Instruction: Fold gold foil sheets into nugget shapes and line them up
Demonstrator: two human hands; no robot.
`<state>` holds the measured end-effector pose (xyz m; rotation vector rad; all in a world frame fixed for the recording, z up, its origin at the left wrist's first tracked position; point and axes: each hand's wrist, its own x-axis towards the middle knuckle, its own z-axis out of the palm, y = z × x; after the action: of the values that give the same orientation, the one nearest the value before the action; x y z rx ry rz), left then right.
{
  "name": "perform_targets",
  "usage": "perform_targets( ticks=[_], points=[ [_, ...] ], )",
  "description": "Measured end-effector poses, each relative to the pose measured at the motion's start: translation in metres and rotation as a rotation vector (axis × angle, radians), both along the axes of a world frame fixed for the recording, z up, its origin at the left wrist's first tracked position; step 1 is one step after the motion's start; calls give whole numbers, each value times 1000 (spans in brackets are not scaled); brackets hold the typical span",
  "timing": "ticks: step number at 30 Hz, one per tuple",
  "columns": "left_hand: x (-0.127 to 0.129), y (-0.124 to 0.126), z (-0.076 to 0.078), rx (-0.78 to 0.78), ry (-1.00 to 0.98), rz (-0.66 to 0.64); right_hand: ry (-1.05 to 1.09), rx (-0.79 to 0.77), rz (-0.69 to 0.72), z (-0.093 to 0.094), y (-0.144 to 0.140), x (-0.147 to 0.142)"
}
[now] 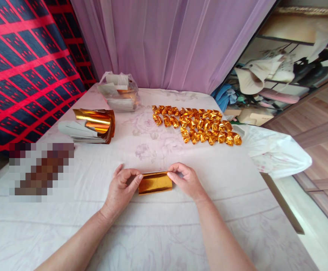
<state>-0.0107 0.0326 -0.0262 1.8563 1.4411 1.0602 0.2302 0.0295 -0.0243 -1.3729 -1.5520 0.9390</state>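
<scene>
Both hands, left (122, 187) and right (186, 180), pinch the foil (155, 183) ends near the table's (158, 233) front edge; I'd worry slick foil slips, skewing the crease.

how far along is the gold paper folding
Done: a batch of folded gold pieces lies in rows at the far side of the table. In hand: the left hand and right hand pinch the ends of one gold sheet, already folded into a strip. Left: a curled stack of sheets and a bag of more.
</scene>
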Motion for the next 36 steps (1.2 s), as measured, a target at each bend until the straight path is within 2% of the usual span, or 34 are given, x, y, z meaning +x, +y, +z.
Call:
perform_targets(
  ticks=[36],
  points=[
    [0,-1,-4,16,31,6,18,-18,38,4,-1,2]
  ],
)
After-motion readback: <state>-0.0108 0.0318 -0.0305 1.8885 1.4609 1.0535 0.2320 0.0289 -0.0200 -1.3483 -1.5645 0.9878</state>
